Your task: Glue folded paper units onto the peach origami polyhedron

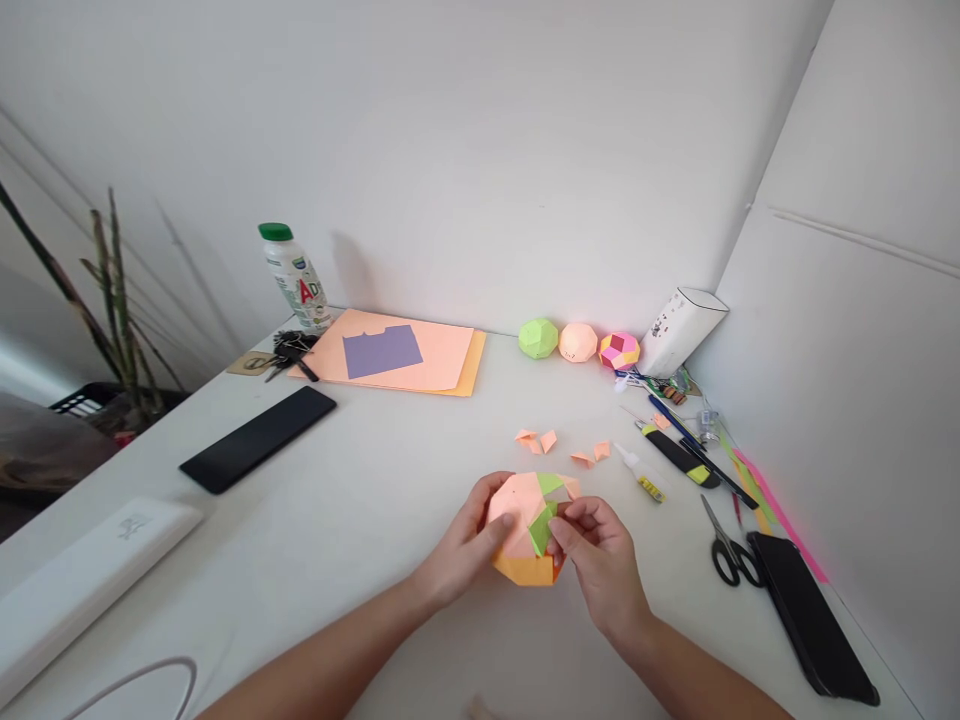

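Note:
A faceted paper ball [517, 515] in peach, green and orange is between my hands near the front of the table, with an open gap on its right side. My left hand [469, 540] is closed round the ball's left side, thumb on a peach face. At the gap, my right hand [600, 560] pinches a green paper flap [541, 530] between thumb and fingers; the fingertips are partly hidden behind it. Just beyond the ball lie several small folded peach paper pieces [549, 440]. A small glue tube [641, 475] with a white nozzle lies to their right.
Scissors [729, 550], a box cutter [679, 455] and a black case [814, 620] lie at the right. Three finished paper balls [577, 342] stand by the wall. Left are paper sheets [442, 370], a bottle [296, 285], keys [292, 350] and a black slab [259, 440].

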Action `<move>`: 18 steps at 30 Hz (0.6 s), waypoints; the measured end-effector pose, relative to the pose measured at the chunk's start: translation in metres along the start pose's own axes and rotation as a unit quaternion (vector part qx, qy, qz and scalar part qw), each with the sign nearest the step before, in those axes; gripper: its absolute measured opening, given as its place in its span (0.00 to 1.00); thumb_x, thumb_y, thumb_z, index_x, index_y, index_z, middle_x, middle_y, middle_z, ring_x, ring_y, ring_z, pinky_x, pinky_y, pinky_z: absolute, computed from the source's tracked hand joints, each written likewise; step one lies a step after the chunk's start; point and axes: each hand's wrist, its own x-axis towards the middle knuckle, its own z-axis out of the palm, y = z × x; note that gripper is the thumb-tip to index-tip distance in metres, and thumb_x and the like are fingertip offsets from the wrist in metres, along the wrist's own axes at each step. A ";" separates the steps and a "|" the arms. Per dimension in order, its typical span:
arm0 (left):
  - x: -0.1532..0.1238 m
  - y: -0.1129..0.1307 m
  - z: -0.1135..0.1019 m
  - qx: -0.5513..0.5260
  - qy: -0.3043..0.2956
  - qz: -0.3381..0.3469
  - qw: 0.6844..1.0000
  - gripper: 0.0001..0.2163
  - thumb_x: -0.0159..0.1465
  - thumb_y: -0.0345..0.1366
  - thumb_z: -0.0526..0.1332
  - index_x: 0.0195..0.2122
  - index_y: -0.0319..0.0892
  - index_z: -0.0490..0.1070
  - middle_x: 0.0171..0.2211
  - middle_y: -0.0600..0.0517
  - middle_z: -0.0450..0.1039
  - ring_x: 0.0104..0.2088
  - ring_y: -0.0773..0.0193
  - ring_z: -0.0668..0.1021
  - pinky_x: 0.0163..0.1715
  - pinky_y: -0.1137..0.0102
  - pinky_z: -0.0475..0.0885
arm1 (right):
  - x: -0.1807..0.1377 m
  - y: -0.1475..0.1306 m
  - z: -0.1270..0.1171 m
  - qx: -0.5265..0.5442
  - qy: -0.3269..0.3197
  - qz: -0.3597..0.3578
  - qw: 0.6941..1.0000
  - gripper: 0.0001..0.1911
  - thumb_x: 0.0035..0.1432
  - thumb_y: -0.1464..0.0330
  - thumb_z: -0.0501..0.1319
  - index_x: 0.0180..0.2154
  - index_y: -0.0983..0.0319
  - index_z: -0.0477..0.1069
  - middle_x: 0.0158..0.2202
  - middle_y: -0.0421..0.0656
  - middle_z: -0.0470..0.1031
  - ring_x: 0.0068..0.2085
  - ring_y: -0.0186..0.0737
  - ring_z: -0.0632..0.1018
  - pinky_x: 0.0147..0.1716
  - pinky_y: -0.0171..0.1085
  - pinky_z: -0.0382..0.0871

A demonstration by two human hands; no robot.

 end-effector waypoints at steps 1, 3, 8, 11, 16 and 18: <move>0.000 -0.001 0.000 0.006 -0.004 -0.001 1.000 0.19 0.65 0.45 0.53 0.54 0.44 0.55 0.52 0.45 0.66 0.49 0.55 0.72 0.47 0.60 0.71 | 0.001 0.000 0.000 0.002 0.000 0.004 1.000 0.13 0.49 0.66 0.69 0.28 0.60 0.65 0.25 0.36 0.72 0.23 0.31 0.72 0.24 0.33 0.68; 0.002 -0.005 -0.001 0.028 -0.008 -0.001 1.000 0.23 0.64 0.46 0.54 0.57 0.44 0.51 0.54 0.44 0.64 0.50 0.54 0.72 0.47 0.60 0.71 | 0.002 0.001 0.000 0.001 -0.004 0.015 1.000 0.14 0.48 0.66 0.69 0.26 0.61 0.64 0.26 0.36 0.72 0.23 0.30 0.71 0.23 0.32 0.66; 0.009 -0.025 -0.009 0.212 0.006 0.096 0.973 0.33 0.61 0.52 0.56 0.62 0.45 0.46 0.57 0.40 0.56 0.58 0.48 0.63 0.55 0.52 0.63 | 0.008 0.004 -0.002 -0.001 -0.013 0.036 0.999 0.14 0.48 0.65 0.69 0.26 0.61 0.64 0.23 0.35 0.70 0.21 0.28 0.69 0.20 0.30 0.63; 0.013 -0.033 -0.014 0.295 0.001 0.182 0.938 0.43 0.52 0.61 0.59 0.64 0.48 0.42 0.60 0.39 0.47 0.60 0.42 0.57 0.55 0.47 0.62 | 0.011 0.006 -0.004 0.001 -0.016 0.025 1.000 0.14 0.48 0.64 0.69 0.26 0.61 0.64 0.24 0.35 0.70 0.21 0.28 0.69 0.20 0.30 0.64; 0.013 -0.031 -0.016 0.372 -0.009 0.200 0.907 0.45 0.47 0.65 0.58 0.62 0.51 0.45 0.59 0.40 0.47 0.56 0.41 0.64 0.48 0.47 0.69 | 0.013 0.008 -0.006 -0.002 -0.030 0.003 1.000 0.13 0.48 0.65 0.69 0.27 0.61 0.64 0.24 0.35 0.71 0.22 0.28 0.70 0.21 0.30 0.66; 0.013 -0.029 -0.016 0.384 -0.010 0.202 0.901 0.44 0.47 0.64 0.59 0.62 0.50 0.48 0.57 0.40 0.51 0.54 0.44 0.67 0.47 0.50 0.70 | 0.012 0.009 -0.007 -0.006 -0.024 0.000 1.000 0.13 0.48 0.65 0.69 0.26 0.61 0.66 0.24 0.35 0.71 0.24 0.29 0.71 0.23 0.30 0.67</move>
